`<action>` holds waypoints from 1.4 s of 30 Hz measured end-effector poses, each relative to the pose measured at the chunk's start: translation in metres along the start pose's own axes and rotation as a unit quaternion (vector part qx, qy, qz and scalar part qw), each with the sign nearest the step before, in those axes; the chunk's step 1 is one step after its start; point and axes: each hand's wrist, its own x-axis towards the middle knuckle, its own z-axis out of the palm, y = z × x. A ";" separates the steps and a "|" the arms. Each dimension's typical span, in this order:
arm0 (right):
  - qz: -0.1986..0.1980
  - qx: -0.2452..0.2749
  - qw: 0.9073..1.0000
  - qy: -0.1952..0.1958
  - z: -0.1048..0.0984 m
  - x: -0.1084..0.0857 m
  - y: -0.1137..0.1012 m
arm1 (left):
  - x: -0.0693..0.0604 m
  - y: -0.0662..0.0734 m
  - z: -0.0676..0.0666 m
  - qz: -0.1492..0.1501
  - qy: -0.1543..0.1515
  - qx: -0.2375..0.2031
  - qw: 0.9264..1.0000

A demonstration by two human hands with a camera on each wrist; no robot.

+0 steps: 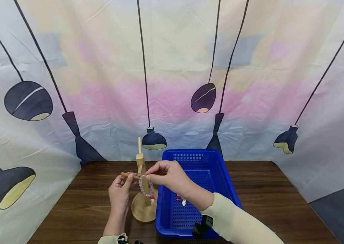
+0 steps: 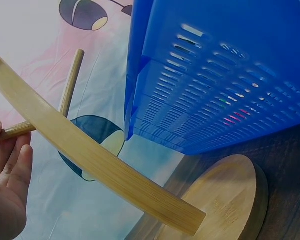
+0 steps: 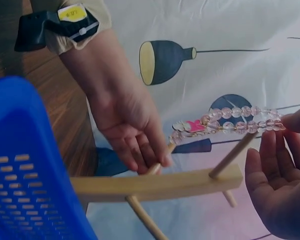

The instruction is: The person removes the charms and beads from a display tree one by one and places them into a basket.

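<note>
A pink, clear-beaded bracelet (image 3: 227,114) with a bright pink charm hangs from my right hand (image 1: 172,174), pinched between thumb and fingertips. In the head view the bracelet overlaps the post of a wooden peg stand (image 1: 140,158). My left hand (image 1: 119,195) grips one of the stand's side pegs (image 2: 17,131) from the left. In the right wrist view the bracelet lies near the tip of that peg; whether the peg passes through the loop cannot be told. The stand's round base (image 1: 139,213) rests on the table.
A blue perforated plastic basket (image 1: 231,183) stands right beside the stand, under my right forearm. Inside it lies a small item with pink and white charms (image 1: 184,202). The brown wooden table (image 1: 266,189) meets a curtain (image 1: 178,67) printed with lamps behind.
</note>
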 end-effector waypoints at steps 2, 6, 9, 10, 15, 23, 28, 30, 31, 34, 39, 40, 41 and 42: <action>0.002 -0.008 1.000 -0.002 -0.004 0.001 0.002 | 0.000 0.000 0.000 0.004 -0.001 0.004 1.000; 0.011 -0.023 1.000 -0.008 -0.011 0.002 0.007 | 0.001 0.000 0.000 0.003 0.007 0.017 1.000; 0.015 -0.039 0.999 -0.009 -0.018 0.002 0.012 | 0.001 -0.001 0.001 0.000 0.012 0.026 1.000; 0.017 -0.044 0.999 -0.009 -0.020 0.003 0.015 | 0.001 -0.001 0.001 -0.002 0.012 0.027 1.000; 0.019 -0.084 0.996 -0.020 -0.032 0.004 0.027 | 0.000 0.000 0.000 -0.005 0.011 0.023 1.000; 0.036 -0.137 0.988 -0.054 -0.048 0.007 0.045 | 0.001 -0.001 0.000 0.000 0.008 0.024 1.000; 0.039 -0.147 0.986 -0.070 -0.056 0.009 0.057 | 0.001 -0.002 -0.001 -0.001 0.004 0.030 1.000; 0.039 -0.151 0.985 -0.076 -0.059 0.010 0.063 | 0.001 -0.002 -0.001 -0.001 0.003 0.034 0.999; 0.039 -0.153 0.984 -0.078 -0.060 0.011 0.066 | 0.000 -0.002 -0.001 -0.002 0.003 0.037 0.999; 0.044 -0.157 0.983 -0.083 -0.063 0.011 0.074 | 0.000 -0.002 -0.001 -0.004 0.004 0.041 0.999; 0.049 -0.154 0.983 -0.093 -0.068 0.010 0.084 | 0.001 -0.002 -0.001 -0.004 0.005 0.040 0.999; 0.051 -0.153 0.982 -0.096 -0.068 0.010 0.086 | 0.001 -0.001 -0.001 -0.004 0.005 0.038 0.999; 0.052 -0.154 0.982 -0.099 -0.069 0.010 0.088 | 0.001 -0.001 -0.001 -0.003 0.004 0.037 0.999; 0.054 -0.155 0.981 -0.103 -0.069 0.009 0.089 | 0.001 -0.001 0.000 -0.003 0.004 0.035 0.999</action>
